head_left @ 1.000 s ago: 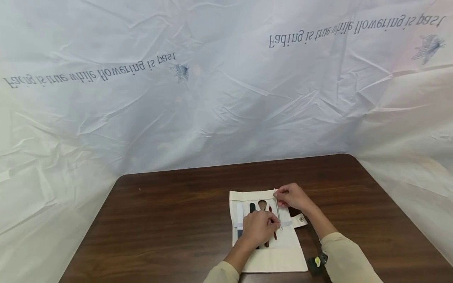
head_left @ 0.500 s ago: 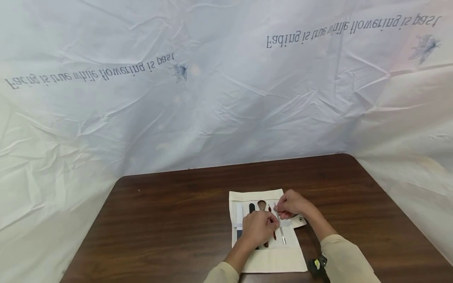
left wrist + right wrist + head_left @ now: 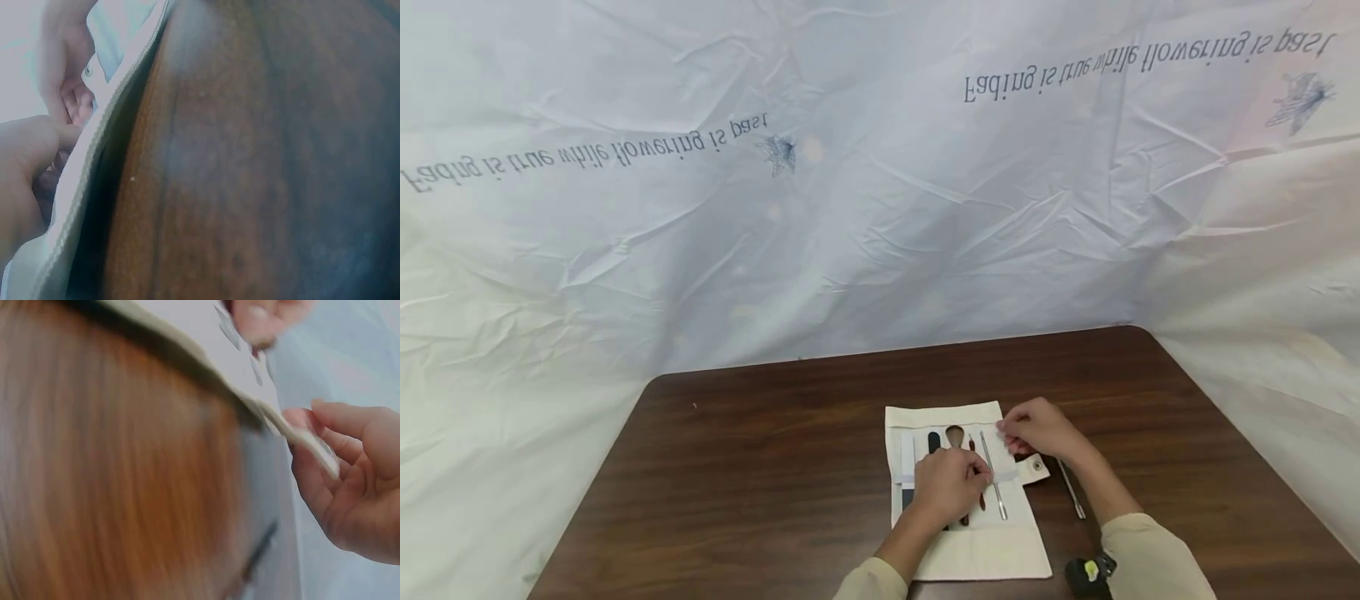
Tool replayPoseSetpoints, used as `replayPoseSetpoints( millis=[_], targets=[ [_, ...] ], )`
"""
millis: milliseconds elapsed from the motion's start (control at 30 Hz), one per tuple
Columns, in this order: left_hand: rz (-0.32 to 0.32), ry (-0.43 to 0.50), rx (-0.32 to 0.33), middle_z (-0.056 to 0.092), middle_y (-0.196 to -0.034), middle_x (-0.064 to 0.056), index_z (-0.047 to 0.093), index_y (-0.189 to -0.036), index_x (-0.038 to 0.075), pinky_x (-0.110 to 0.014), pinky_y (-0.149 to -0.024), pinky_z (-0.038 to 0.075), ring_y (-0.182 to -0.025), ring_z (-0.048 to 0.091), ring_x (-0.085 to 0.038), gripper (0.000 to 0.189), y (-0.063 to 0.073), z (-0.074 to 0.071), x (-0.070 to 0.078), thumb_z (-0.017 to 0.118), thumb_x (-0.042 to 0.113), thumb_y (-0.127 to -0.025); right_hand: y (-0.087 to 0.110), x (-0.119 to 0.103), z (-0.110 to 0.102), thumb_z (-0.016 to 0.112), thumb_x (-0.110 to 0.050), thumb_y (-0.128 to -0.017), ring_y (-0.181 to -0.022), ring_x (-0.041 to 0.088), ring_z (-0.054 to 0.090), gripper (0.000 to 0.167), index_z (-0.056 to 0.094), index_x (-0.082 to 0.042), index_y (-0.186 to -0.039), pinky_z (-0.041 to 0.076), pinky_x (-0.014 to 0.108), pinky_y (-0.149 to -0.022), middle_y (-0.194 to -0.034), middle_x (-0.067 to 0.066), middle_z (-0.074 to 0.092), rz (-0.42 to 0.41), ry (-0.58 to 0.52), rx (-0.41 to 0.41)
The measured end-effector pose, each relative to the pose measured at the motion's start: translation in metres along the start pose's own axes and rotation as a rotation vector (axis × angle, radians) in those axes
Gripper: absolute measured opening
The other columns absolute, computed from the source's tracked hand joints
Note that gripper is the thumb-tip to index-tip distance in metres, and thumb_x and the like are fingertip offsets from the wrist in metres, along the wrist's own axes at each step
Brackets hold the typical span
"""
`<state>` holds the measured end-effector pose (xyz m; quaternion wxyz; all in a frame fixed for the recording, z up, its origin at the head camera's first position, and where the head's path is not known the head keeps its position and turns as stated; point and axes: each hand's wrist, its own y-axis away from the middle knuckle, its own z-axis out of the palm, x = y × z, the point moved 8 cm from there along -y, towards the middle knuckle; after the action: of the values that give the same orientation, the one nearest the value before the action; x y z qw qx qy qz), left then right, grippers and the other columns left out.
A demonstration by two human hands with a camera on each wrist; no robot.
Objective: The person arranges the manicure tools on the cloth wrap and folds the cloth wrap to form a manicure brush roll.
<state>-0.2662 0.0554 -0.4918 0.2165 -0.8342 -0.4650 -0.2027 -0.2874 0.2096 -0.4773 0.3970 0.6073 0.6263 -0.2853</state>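
A cream cloth tool roll [image 3: 981,554] lies spread on the table in the head view, with tools in a row across it. My left hand [image 3: 950,482] rests on its middle, thumb and forefinger pinching the pale elastic band [image 3: 1006,476]. Under that band runs a slim silver metal rod [image 3: 1000,502]. A thin reddish-brown stick, a wooden tool with a rounded head [image 3: 955,435], a black tool [image 3: 934,442] and a white strip are partly covered by the hand. My right hand [image 3: 1041,427] is at the roll's upper right edge, fingers loosely bent, nothing visible in them.
A snap-button tab [image 3: 1034,468] sticks out from the roll's right side. Another silver rod [image 3: 1072,492] lies on the brown table [image 3: 775,475] by my right forearm. The black wrist camera [image 3: 1087,575] sits near the sleeve. White printed sheeting [image 3: 850,208] hangs behind.
My right hand slid the silver rod down under the band, let it go and moved right to the roll's edge. The left hand has stayed in place.
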Motion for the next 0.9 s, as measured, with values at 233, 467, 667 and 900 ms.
replayPoseSetpoints(
  millis=[233, 467, 667, 900],
  targets=[
    [-0.013, -0.008, 0.018, 0.055, -0.048, 0.016, 0.078, -0.082, 0.029, -0.019, -0.053, 0.033, -0.048, 0.043, 0.005, 0.009, 0.002, 0.003, 0.004, 0.075, 0.029, -0.090, 0.021, 0.019, -0.051, 0.061, -0.014, -0.099, -0.068, 0.015, 0.067, 0.021, 0.072, 0.004, -0.098, 0.052, 0.031, -0.062, -0.080, 0.008, 0.071, 0.009, 0.260, 0.152],
    [-0.008, -0.076, 0.046, 0.058, -0.051, 0.018, 0.078, -0.081, 0.029, -0.021, -0.051, 0.035, -0.052, 0.049, 0.003, 0.009, 0.005, 0.003, 0.014, 0.075, 0.027, -0.090, 0.031, 0.040, -0.060, 0.066, -0.018, -0.096, -0.067, 0.015, 0.063, 0.021, 0.070, -0.002, -0.083, 0.050, 0.031, -0.062, -0.076, 0.005, 0.067, 0.138, 0.354, 0.114],
    [0.039, -0.108, 0.035, 0.058, -0.049, 0.014, 0.081, -0.092, 0.025, -0.019, -0.047, 0.032, -0.046, 0.043, 0.002, 0.010, 0.002, 0.011, 0.029, 0.072, 0.029, -0.093, 0.030, 0.037, -0.055, 0.068, -0.016, -0.091, -0.064, 0.017, 0.056, 0.019, 0.069, -0.007, -0.074, 0.043, 0.033, -0.063, -0.070, 0.002, 0.064, 0.130, 0.468, 0.111],
    [0.049, -0.159, 0.032, 0.062, -0.054, 0.017, 0.082, -0.096, 0.033, -0.019, -0.048, 0.030, -0.052, 0.046, 0.002, 0.011, -0.001, 0.016, 0.028, 0.073, 0.037, -0.091, 0.026, 0.029, -0.048, 0.059, -0.004, -0.090, -0.074, 0.023, 0.058, 0.016, 0.069, -0.005, -0.077, 0.049, 0.046, -0.074, -0.083, 0.009, 0.069, 0.108, 0.529, 0.101]
  ],
)
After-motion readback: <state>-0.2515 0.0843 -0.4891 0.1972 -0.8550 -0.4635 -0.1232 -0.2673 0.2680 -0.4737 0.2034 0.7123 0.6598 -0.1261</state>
